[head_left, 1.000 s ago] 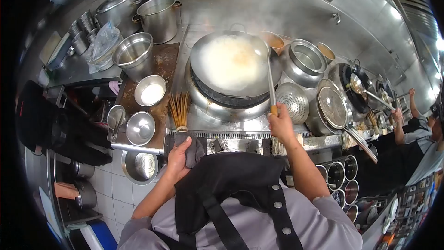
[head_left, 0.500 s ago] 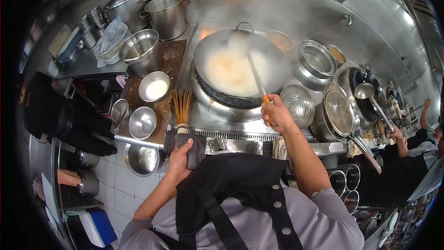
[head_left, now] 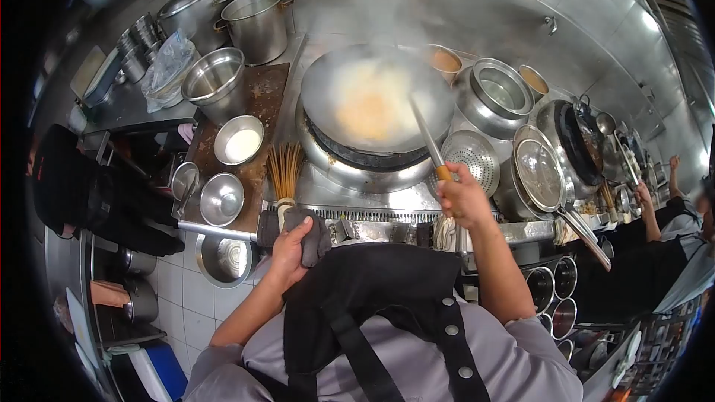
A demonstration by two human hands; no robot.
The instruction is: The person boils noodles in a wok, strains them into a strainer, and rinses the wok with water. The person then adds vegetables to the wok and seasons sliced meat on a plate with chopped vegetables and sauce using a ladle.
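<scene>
My right hand point(head_left: 465, 197) is closed around the wooden end of a long metal-handled ladle point(head_left: 426, 130). Its shaft reaches into a large wok point(head_left: 316, 93) on the stove, and steam hides its head. Pale, yellowish-orange liquid point(head_left: 365, 108) fills the middle of the wok, blurred by steam. My left hand point(head_left: 289, 257) grips a folded dark grey cloth point(head_left: 316, 238) at the stove's front edge. Just beyond that cloth stands a bamboo wok brush point(head_left: 285, 171), bristles up. A perforated strainer point(head_left: 471, 160) lies beside my right hand.
On the left are a bowl of white contents point(head_left: 240, 140), a steel bowl point(head_left: 222, 199) and a stockpot point(head_left: 255, 26). A mesh strainer point(head_left: 539, 173) and a pot point(head_left: 500, 89) stand at right. One person in black point(head_left: 74, 179) is at left; another person's hand point(head_left: 643, 193) shows at right.
My right hand has moved right and slightly down, drawing the ladle rightward in the wok. The ladle's head no longer shows through the steam. My left hand stays on the cloth.
</scene>
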